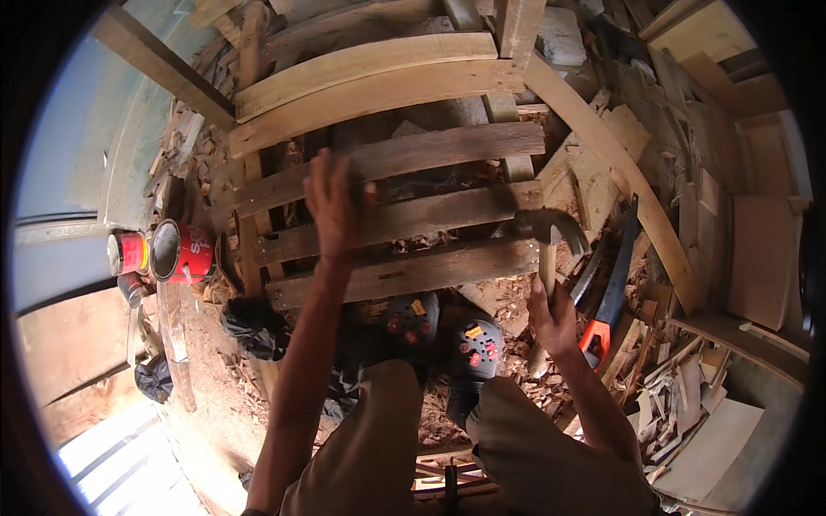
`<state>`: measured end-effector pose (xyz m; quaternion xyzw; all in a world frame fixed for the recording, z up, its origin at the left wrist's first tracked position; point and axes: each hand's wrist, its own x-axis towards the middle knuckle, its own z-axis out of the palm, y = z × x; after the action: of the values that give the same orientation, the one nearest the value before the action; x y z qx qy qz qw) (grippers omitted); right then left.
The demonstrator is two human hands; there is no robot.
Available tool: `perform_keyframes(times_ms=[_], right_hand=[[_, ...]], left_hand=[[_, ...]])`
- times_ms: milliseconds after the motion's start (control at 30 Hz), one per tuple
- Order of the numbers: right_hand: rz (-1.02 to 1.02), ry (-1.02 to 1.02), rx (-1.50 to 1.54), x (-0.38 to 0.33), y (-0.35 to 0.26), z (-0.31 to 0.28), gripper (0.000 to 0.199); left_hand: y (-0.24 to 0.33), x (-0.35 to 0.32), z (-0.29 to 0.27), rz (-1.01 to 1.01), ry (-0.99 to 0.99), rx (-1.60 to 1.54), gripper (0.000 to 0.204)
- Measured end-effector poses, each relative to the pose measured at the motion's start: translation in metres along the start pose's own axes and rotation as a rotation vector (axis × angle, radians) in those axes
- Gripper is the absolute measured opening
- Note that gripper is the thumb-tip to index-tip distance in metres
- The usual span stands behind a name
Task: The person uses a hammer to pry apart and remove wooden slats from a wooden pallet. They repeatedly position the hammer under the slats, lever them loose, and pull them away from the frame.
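Observation:
A rough wooden pallet (404, 211) of several horizontal slats lies on the ground in front of me. My left hand (334, 205) rests flat on the middle slats, fingers spread. My right hand (551, 316) grips the wooden handle of a claw hammer (551, 234), whose metal head hovers at the right end of the lower slats. My two dark clogs (443, 335) stand just below the nearest slat.
A handsaw with a red-orange handle (613, 288) lies to the right of the hammer. Two red tins (163, 252) stand at the left. Wood scraps, chips and loose boards cover the ground at the right and behind the pallet. A dark bag (254, 327) lies at the lower left.

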<state>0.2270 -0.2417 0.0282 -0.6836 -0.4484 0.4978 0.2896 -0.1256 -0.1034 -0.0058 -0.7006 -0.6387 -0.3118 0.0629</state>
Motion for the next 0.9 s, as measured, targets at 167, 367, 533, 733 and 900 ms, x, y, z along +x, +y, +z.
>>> perform_keyframes(times_ms=[167,367,533,733,900], right_hand=[[-0.014,0.016,0.103,0.006,-0.019,0.014,0.043],[0.072,-0.227,0.302,-0.044,0.035,0.035,0.035],[0.096,-0.477,-0.040,-0.075,0.060,0.038,0.029],[-0.005,-0.682,-0.139,-0.074,0.016,0.064,0.035],[0.077,-0.682,-0.062,-0.070,0.016,0.065,0.034]], left_hand=[[0.049,-0.026,-0.018,-0.056,-0.214,-0.496,0.020],[0.040,-0.104,-0.140,-0.506,-0.570,-0.536,0.015],[0.006,-0.148,-0.200,-0.676,-1.039,-0.172,0.022],[-0.015,-0.228,-0.151,-0.516,-0.686,-0.296,0.049],[0.031,-0.167,-0.130,-0.528,-0.491,-0.674,0.055]])
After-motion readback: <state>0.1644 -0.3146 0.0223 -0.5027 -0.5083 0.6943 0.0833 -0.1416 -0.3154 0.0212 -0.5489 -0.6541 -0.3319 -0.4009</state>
